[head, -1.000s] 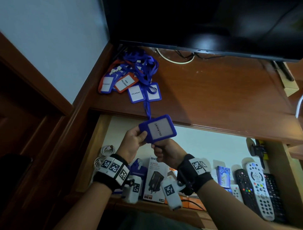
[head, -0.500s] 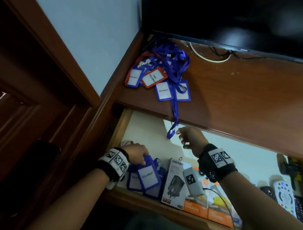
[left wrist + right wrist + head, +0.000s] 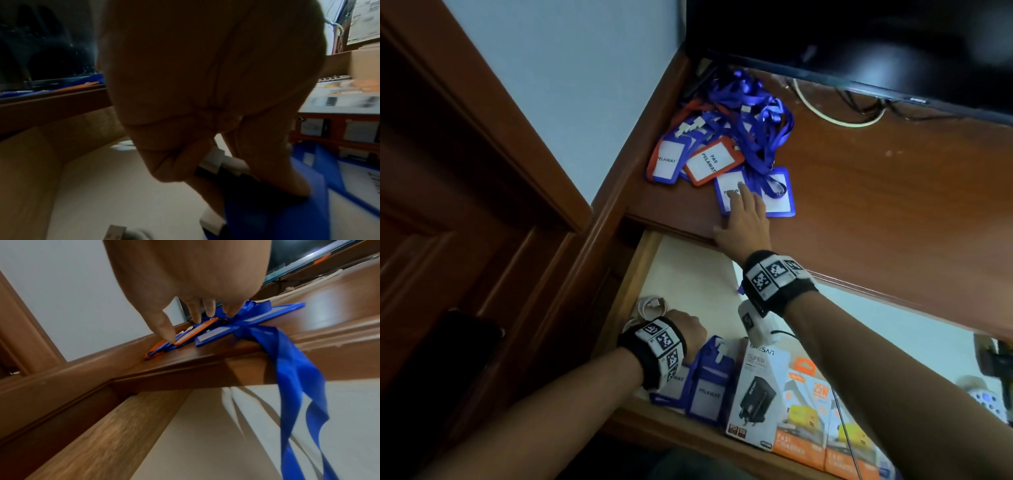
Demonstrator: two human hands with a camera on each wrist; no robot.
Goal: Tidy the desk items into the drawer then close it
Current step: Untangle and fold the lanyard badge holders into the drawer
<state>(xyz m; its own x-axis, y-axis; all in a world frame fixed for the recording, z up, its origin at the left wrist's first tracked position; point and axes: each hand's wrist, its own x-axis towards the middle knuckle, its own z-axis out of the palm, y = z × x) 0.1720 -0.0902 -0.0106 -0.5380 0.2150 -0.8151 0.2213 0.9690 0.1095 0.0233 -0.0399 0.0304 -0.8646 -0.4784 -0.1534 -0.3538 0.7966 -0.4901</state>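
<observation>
A pile of blue and orange badge holders (image 3: 709, 161) with tangled blue lanyards (image 3: 760, 113) lies on the brown desk's (image 3: 876, 205) back left corner. My right hand (image 3: 734, 212) reaches over the desk edge, its straight fingers resting on a blue badge (image 3: 727, 202) at the front of the pile. One blue lanyard (image 3: 292, 369) hangs over the edge into the open drawer (image 3: 643, 260). My left hand (image 3: 688, 329) is low in the drawer's front left and pinches the top of a blue badge holder (image 3: 267, 211), which stands among other badges (image 3: 709, 387).
Charger boxes (image 3: 760, 387), white and orange (image 3: 804, 411), stand along the drawer's front. A coiled white cable (image 3: 650, 305) lies in its left corner and a remote (image 3: 986, 401) at the far right. A dark screen (image 3: 859, 41) overhangs the desk's back. A wall and wooden trim close the left side.
My left hand has carried the blue badge down into the drawer's front left. My right hand has let go of its lanyard and reached up onto the badges on the desk.
</observation>
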